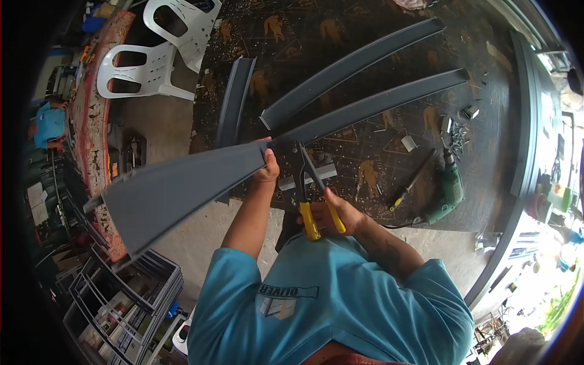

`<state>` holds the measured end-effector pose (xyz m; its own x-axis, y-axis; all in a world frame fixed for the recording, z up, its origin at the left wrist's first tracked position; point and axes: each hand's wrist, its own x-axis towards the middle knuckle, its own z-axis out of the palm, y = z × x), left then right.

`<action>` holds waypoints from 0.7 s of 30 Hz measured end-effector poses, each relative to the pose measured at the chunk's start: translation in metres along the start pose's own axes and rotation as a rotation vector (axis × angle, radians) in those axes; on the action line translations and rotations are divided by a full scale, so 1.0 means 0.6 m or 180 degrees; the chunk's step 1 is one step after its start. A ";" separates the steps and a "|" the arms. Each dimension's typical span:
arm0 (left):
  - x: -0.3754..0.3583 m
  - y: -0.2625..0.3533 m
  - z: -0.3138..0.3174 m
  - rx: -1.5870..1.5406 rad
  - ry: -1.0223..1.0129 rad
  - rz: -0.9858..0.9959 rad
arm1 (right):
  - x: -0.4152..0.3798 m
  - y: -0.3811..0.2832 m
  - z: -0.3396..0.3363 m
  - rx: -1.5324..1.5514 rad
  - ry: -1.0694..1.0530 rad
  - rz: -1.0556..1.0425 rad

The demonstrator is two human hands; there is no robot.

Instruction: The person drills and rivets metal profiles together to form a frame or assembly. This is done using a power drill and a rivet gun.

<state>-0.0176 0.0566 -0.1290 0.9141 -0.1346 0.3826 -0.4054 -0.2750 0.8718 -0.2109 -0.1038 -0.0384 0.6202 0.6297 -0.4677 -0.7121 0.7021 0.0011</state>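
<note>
Over one table (365,36), left hand (266,169) fingers grip one profile (182,185), right hand (340,213) snips (309,182).

A single head-worn camera looks steeply down, close over the person's own chest and forearms. Its fisheye lens bends the scene and blackens the corners. The bench (389,36) fills the upper frame, floor shows at left and below, and white plastic chairs (159,55) sit at the top-left edge.

At frame centre, the left hand (266,169) grips a long grey metal strip (182,188), while the right hand (336,213) squeezes yellow-handled snips (311,194) over the dark worktop (340,36); a green drill (450,191) lies at right.
</note>
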 end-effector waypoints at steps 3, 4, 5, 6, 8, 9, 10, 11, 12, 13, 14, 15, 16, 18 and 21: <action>0.004 -0.008 -0.005 0.0012 -0.0073 0.0308 | 0.017 0.009 -0.002 -0.0525 0.0783 -0.0261; 0.001 -0.006 -0.008 0.0079 -0.0100 0.0123 | 0.029 0.017 0.002 -0.0519 0.0730 -0.0243; 0.007 -0.009 -0.009 0.0119 -0.0101 0.0139 | 0.040 0.024 0.004 -0.0627 0.1055 -0.0291; 0.008 -0.012 -0.010 0.0191 -0.0101 0.0207 | 0.048 0.029 0.012 -0.0718 0.1394 -0.0333; 0.001 -0.014 -0.004 0.0138 0.0037 0.0219 | 0.058 0.040 0.022 -0.0584 0.1395 -0.0382; 0.008 -0.004 -0.003 0.0143 0.0001 0.0198 | 0.056 0.039 0.029 -0.0484 0.1420 -0.0457; 0.012 0.007 -0.001 0.0076 0.0027 0.0218 | 0.043 0.025 0.034 -0.0460 0.1273 -0.0332; 0.014 0.015 0.002 -0.0007 0.0047 0.0250 | 0.039 0.028 0.028 -0.0408 0.1296 -0.0348; 0.015 0.007 -0.004 0.0229 -0.0096 0.0331 | 0.037 0.028 0.027 -0.0480 0.1372 -0.0722; 0.012 0.000 -0.002 0.0202 -0.0167 0.0333 | 0.035 0.027 0.028 -0.0542 0.1451 -0.1096; 0.008 -0.007 -0.001 0.0104 -0.0125 0.0273 | 0.026 0.022 0.026 -0.0739 0.1600 -0.1476; 0.006 -0.009 -0.002 0.0010 -0.0074 0.0213 | 0.009 -0.001 0.039 -0.0947 0.1750 -0.1849; 0.010 -0.005 -0.006 0.0206 -0.0160 0.0319 | -0.016 -0.029 0.035 -0.1375 0.1718 -0.1708; 0.007 -0.015 -0.009 0.0251 -0.0178 0.0357 | -0.052 -0.077 0.004 -0.2429 0.1881 -0.1428; 0.004 -0.017 -0.008 0.0343 -0.0159 0.0336 | -0.091 -0.160 0.009 -0.3036 0.1606 -0.0654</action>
<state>-0.0113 0.0635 -0.1356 0.8656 -0.2147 0.4523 -0.5006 -0.3571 0.7886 -0.1747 -0.2036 -0.0081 0.7050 0.1692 -0.6888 -0.7073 0.0955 -0.7005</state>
